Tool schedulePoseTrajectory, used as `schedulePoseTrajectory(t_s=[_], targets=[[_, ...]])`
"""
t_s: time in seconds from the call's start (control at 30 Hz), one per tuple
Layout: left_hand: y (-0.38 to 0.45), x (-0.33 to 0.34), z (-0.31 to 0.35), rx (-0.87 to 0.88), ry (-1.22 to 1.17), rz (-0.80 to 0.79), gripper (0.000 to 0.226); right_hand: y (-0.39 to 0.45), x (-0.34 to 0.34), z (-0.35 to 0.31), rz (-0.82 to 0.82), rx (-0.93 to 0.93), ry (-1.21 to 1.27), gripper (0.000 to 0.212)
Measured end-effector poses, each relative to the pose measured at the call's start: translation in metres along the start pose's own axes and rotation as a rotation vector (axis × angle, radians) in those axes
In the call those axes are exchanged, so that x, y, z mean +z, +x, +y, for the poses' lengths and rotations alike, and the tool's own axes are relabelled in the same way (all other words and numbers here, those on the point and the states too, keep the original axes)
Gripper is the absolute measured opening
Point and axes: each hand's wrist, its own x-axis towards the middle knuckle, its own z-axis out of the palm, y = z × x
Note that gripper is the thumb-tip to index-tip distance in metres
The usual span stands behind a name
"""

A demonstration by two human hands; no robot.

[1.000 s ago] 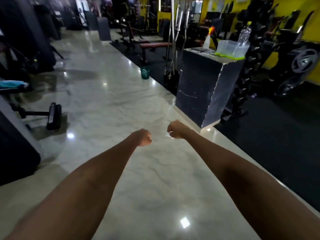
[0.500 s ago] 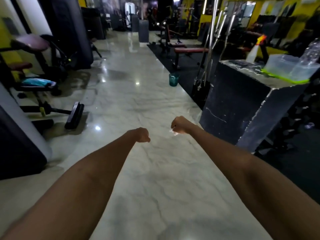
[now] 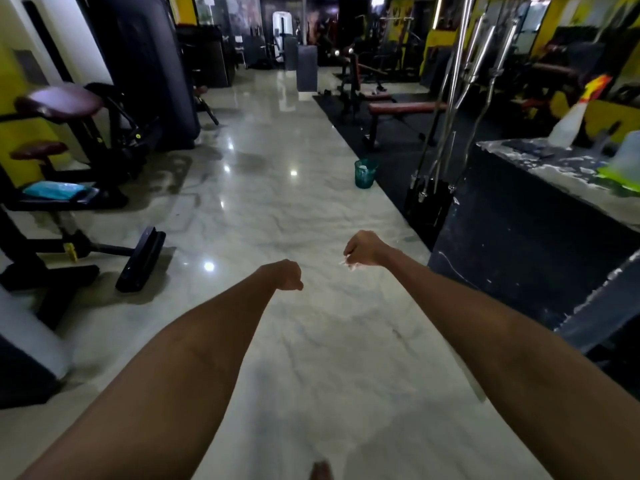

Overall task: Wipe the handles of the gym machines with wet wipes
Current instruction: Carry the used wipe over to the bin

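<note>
Wet wipe (image 3: 347, 264) pinched in right hand (image 3: 363, 249), left hand (image 3: 285, 276) fisted, holding nothing

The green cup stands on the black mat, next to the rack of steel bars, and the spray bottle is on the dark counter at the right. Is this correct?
Not quite. In the head view the green cup stands on the pale marble floor, just beside the edge of the black mat, not on it. The rest holds: it is near the rack of steel bars, and the spray bottle is on the dark counter.
</note>
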Motion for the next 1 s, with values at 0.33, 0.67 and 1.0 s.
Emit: schedulePoseTrajectory(t_s=[0.33,0.67,1.0], targets=[[0.211,-0.129,-0.012,0.043,-0.137,-0.082,0.028,0.194,-0.073,0.096,0.017,-0.007,-0.05,0.024],[0.427,-0.229,-0.037,-0.01,-0.196,-0.086,0.03,0.421,-0.144,0.206,-0.011,-0.049,-0.102,0.022],[0.588,-0.321,-0.091,-0.083,-0.166,-0.004,0.034,0.645,-0.19,0.238,-0.095,-0.168,-0.042,0.024]])
